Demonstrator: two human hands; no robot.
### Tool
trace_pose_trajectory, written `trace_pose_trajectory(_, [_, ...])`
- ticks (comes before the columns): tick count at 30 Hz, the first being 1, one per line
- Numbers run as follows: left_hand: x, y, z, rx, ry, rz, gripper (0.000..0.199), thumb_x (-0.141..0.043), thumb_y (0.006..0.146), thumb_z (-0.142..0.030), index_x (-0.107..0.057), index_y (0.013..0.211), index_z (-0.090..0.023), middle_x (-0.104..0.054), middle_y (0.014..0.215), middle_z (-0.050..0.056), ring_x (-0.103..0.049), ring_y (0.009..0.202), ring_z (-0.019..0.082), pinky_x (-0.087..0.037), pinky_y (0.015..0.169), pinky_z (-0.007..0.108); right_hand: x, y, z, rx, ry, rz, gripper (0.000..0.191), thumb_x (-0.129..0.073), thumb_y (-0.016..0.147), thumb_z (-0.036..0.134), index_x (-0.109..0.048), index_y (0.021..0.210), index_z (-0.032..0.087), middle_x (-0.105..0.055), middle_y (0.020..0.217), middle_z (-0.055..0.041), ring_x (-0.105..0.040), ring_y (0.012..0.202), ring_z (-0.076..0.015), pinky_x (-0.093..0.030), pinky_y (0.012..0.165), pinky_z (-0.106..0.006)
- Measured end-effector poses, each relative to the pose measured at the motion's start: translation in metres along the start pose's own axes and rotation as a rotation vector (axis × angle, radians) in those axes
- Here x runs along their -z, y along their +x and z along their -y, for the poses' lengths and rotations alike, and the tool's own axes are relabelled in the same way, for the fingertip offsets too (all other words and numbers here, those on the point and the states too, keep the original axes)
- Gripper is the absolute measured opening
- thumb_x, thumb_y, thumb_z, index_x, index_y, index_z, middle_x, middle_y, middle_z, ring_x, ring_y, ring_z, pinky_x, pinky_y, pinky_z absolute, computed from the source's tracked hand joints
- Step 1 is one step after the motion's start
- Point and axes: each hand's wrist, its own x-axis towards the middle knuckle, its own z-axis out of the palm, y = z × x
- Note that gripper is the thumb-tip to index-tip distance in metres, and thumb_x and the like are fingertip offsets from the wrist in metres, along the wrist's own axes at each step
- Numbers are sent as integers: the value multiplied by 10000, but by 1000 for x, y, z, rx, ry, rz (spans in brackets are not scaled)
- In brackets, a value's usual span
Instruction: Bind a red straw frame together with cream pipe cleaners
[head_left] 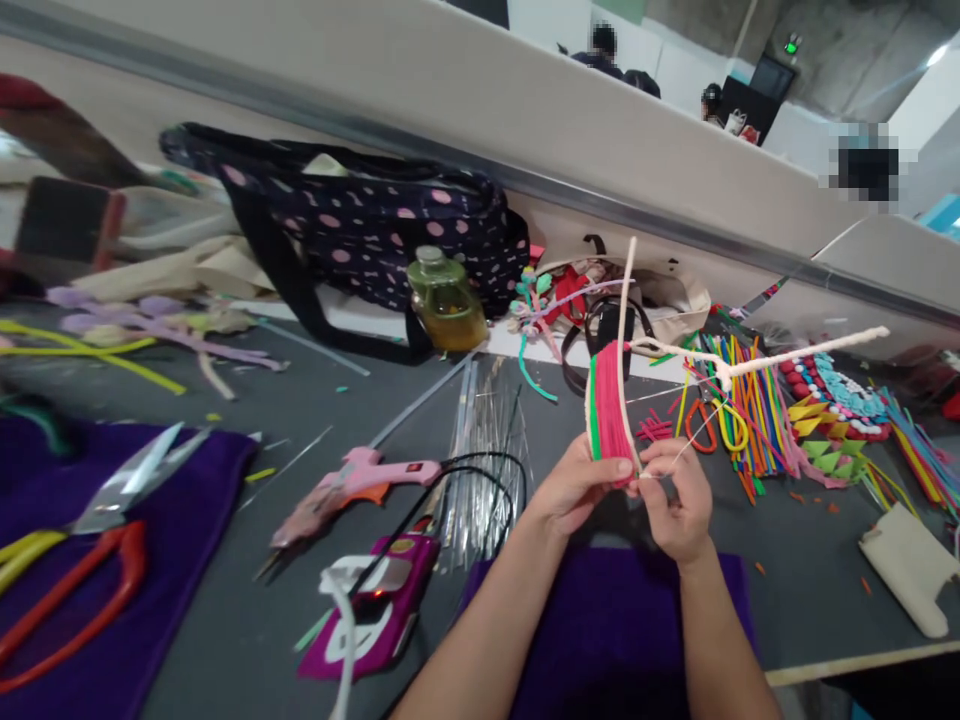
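My left hand [574, 490] is closed around the lower end of a pink and green band [615, 405], its thumb on the pink face. The band stands upright, looks wound or layered, and has a cream edge. A cream wrapped stick [628, 290] rises along its right side. My right hand [682, 500] pinches at the band's lower right edge, with a thin pale thread [694, 432] running up from the fingers. Exactly what the fingertips hold is too small to make out. A branching cream wrapped stem [806, 356] extends to the right above this hand.
A pink glue gun [360, 485], a magenta device [375, 600] with cords and clear strips [487, 460] lie to the left. Large scissors [112, 510] rest on purple cloth. Coloured pipe cleaners [750, 410] lie right. Behind stand a bottle [448, 305] and a dotted bag [360, 220].
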Motion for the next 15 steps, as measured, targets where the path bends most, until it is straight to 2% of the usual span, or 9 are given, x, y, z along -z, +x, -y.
trace_pose_trajectory(4, [-9,0,2,-128,47,-88,241,-835,527,-188,-638,631,-95,-624,537,10,-556,461,97,-475,485,200,-11,-6,-2,-127,206,-167,70,-557,852,161,-585,808,207,-628,829,-38,-613,777,-168,-514,684,-332])
trace_pose_trajectory(8, [-12,1,6,-182,89,-117,222,-828,549,-208,-657,619,-84,-641,563,31,-572,487,110,-481,504,214,-17,-11,-5,-226,271,-279,18,-594,839,192,-585,830,205,-619,850,-45,-618,768,-169,-539,628,-313])
trace_pose_trajectory(12, [-10,1,10,-150,35,-104,240,-832,547,-228,-675,672,-97,-645,577,20,-558,474,106,-473,483,217,-17,-9,-3,-257,369,-261,35,-594,842,188,-577,855,216,-612,903,-45,-605,702,-142,-545,563,-279])
trace_pose_trajectory(15, [-9,2,12,-152,37,-104,228,-828,556,-227,-675,670,-103,-641,569,17,-559,483,107,-474,495,216,-16,-7,-1,-252,408,-257,38,-575,856,194,-555,834,217,-593,857,-23,-582,652,-121,-523,543,-256])
